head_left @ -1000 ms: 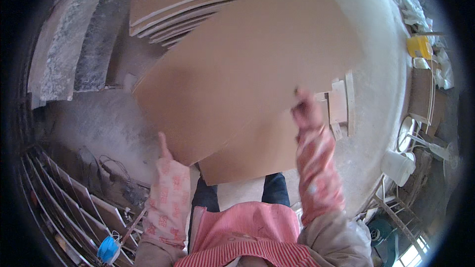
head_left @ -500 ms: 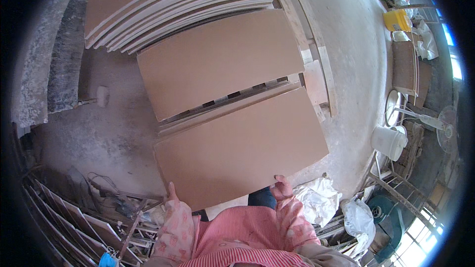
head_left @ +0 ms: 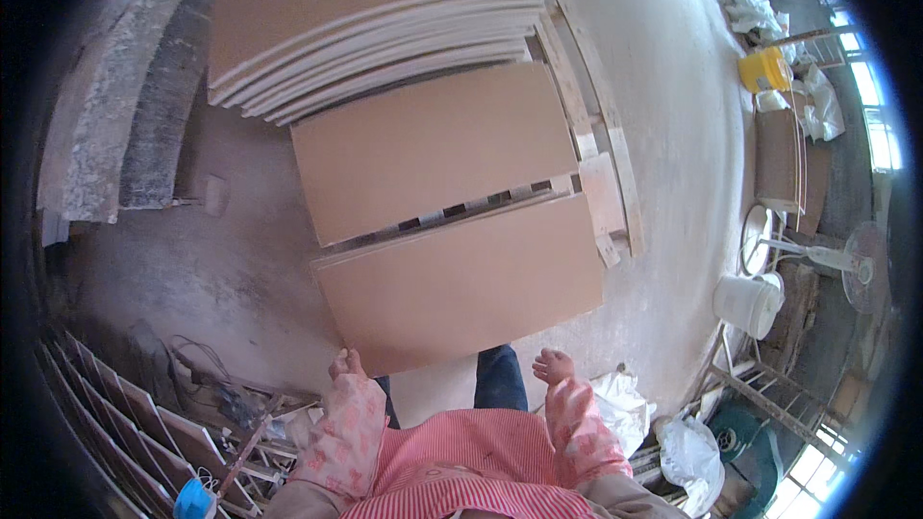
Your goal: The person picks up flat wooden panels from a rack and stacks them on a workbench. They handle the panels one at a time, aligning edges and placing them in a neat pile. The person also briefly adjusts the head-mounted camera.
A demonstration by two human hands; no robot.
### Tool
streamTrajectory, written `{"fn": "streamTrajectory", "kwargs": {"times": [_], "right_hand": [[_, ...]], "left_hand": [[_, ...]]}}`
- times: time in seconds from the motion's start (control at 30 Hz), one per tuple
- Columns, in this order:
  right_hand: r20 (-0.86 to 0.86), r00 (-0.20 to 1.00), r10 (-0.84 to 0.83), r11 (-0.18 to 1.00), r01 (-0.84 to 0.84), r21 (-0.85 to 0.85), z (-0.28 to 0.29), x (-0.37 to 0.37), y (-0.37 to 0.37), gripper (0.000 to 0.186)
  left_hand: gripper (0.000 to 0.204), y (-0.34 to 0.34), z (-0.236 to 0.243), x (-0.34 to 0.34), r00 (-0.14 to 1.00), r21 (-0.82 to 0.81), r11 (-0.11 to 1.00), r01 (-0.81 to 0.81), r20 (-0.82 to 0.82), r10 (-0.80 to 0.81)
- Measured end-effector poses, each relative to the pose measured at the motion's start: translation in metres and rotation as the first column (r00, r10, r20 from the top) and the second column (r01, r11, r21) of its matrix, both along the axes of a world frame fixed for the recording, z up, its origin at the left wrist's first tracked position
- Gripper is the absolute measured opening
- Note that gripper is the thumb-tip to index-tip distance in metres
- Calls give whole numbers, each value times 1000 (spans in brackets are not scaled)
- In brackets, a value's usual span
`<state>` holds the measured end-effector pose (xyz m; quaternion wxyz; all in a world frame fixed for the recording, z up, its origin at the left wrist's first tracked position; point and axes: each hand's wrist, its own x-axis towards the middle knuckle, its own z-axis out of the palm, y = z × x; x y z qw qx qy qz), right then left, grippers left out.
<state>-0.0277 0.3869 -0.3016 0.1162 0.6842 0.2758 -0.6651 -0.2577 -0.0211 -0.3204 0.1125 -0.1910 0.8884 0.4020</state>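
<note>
A flat brown board [head_left: 461, 279] lies in front of me, its near edge just ahead of my legs, on top of another board whose edge shows along its far side. At its near left corner is my left hand [head_left: 347, 363], fingers loosely bent and not wrapped around it; whether they touch the edge I cannot tell. To the right, my right hand [head_left: 554, 365] hangs off the board, holding nothing, with its fingers apart. Beyond a narrow gap lies a second brown board [head_left: 437, 149]. Farther back, several more boards with white edges [head_left: 385, 43] are stacked in an overlapping pile.
Wooden pallet slats [head_left: 606, 168] stick out right of the boards. Along the right stand a yellow bucket [head_left: 764, 69], a white bucket [head_left: 748, 304], a fan [head_left: 863, 267] and white plastic bags [head_left: 625, 413]. Panels in a rack [head_left: 135, 413] stand at the lower left.
The near board has shifted forward and left, closer in line with the boards under it. My right hand has come off its edge, and my left hand's grip has loosened. My view has tilted slightly.
</note>
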Motion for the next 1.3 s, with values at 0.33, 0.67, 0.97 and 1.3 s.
{"fn": "streamTrajectory", "kwargs": {"times": [0.33,0.67,0.97,1.3], "right_hand": [[-370,457,809,588,-635,501,147,-127,-87,26],[-858,469,211,836,-541,-90,345,-236,-159,57],[-844,323,428,788,-591,174,448,-288,-231,81],[-785,556,273,760,-625,-179,417,-319,-419,75]], "left_hand": [[34,99,203,15,928,404,844,352,-272,-256],[58,170,378,-10,757,324,860,395,-644,-105],[73,104,454,-8,771,357,795,490,-603,-205],[62,-97,449,17,839,478,790,384,-539,-82]]}}
